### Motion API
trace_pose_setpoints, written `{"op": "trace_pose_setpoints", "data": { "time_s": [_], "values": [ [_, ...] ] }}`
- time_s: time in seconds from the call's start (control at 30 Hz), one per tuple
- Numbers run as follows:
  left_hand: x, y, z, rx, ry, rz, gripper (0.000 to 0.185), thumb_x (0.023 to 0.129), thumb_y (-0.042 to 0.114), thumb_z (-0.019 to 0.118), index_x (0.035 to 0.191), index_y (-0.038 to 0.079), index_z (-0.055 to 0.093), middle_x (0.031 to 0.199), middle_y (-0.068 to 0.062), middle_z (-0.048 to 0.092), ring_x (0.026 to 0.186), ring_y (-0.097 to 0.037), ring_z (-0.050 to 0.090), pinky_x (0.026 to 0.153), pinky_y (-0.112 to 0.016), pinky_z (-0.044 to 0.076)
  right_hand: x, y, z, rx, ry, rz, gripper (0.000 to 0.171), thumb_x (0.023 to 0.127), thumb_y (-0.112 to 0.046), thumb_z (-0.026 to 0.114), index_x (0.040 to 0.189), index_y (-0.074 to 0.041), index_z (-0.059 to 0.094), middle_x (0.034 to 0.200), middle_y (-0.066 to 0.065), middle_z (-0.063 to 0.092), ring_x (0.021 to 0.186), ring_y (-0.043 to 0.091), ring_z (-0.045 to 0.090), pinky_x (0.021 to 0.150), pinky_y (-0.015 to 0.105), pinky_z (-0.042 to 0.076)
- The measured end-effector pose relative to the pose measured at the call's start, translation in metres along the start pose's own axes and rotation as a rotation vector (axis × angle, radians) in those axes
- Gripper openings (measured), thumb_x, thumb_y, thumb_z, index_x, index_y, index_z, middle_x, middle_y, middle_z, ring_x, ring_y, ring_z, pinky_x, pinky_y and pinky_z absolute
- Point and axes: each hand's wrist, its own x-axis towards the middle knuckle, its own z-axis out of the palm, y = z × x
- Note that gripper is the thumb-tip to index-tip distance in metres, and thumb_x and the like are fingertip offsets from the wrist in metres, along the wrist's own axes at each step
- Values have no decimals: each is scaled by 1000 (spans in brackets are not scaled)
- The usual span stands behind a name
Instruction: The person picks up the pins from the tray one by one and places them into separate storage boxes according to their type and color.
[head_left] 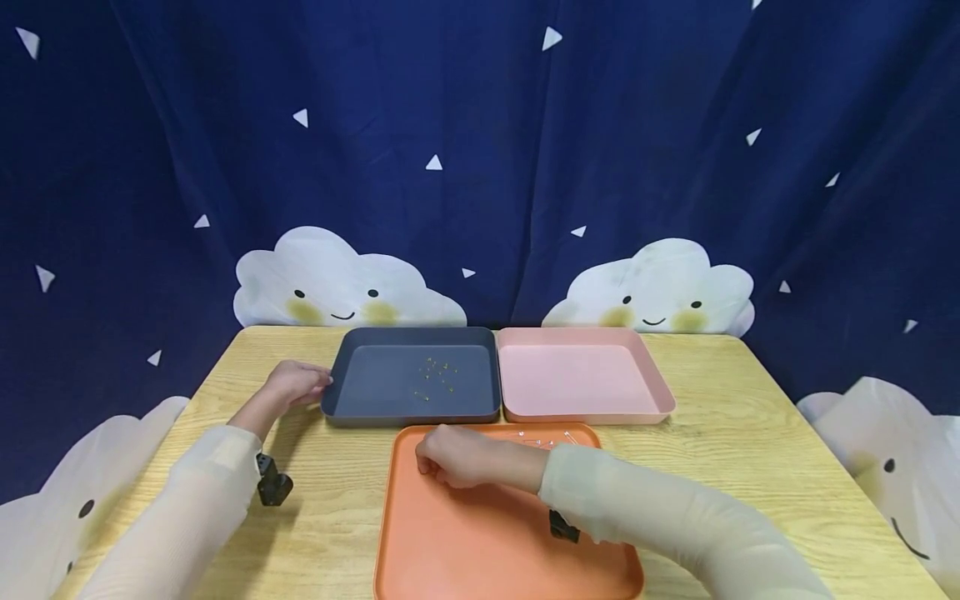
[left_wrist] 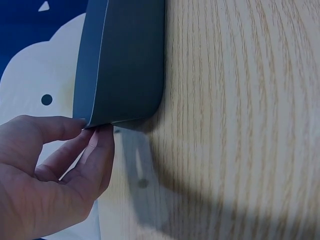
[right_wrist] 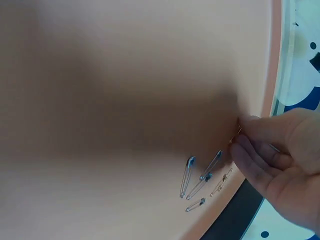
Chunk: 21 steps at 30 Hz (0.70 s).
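Note:
My left hand (head_left: 296,383) (left_wrist: 55,170) is at the left rim of a dark grey tray (head_left: 375,392) (left_wrist: 122,65); thumb and forefinger pinch its near corner. Several small gold safety pins (head_left: 437,375) lie inside that tray. My right hand (head_left: 450,457) (right_wrist: 272,165) reaches into an orange tray (head_left: 487,542) (right_wrist: 125,100) near its far edge. Its fingertips pinch a small gold safety pin (right_wrist: 238,132) just above the tray floor. Several silver safety pins (right_wrist: 197,180) (head_left: 551,437) and one gold pin (right_wrist: 220,182) lie loose on the orange tray beside the hand.
A pink tray (head_left: 581,412) stands to the right of the grey one, both at the back of the wooden table (head_left: 750,433). Behind the table hangs a dark blue curtain with cloud figures (head_left: 337,283). Bare wood lies left and right of the trays.

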Motion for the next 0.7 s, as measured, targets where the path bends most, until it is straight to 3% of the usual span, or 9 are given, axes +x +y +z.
{"op": "trace_pose_setpoints", "data": {
  "time_s": [0.17, 0.4, 0.7],
  "values": [
    [-3, 1, 0, 18, -6, 4, 46, 95, 7, 50, 135, -14, 45, 141, -32, 45, 88, -7, 65, 88, -28, 59, 7, -4, 1, 6, -37, 96, 22, 70, 5, 69, 77, -16, 69, 70, -8, 66, 65, 0, 53, 54, 4, 36],
    [-3, 2, 0, 16, -3, 1, 46, 95, 8, 49, 136, -13, 44, 142, -32, 44, 89, -7, 65, 86, -25, 59, 10, -9, -2, 16, -171, 185, 25, 70, 5, 64, 72, -20, 65, 64, -13, 50, 63, 1, 40, 51, 9, 31],
    [-5, 3, 0, 16, 0, 1, 46, 95, 7, 49, 136, -13, 44, 142, -32, 43, 98, -14, 66, 89, -28, 59, 7, 2, -5, 364, -169, 218, 25, 78, 7, 57, 78, -11, 76, 62, -8, 60, 56, -1, 36, 49, 9, 28]
  ]
}}
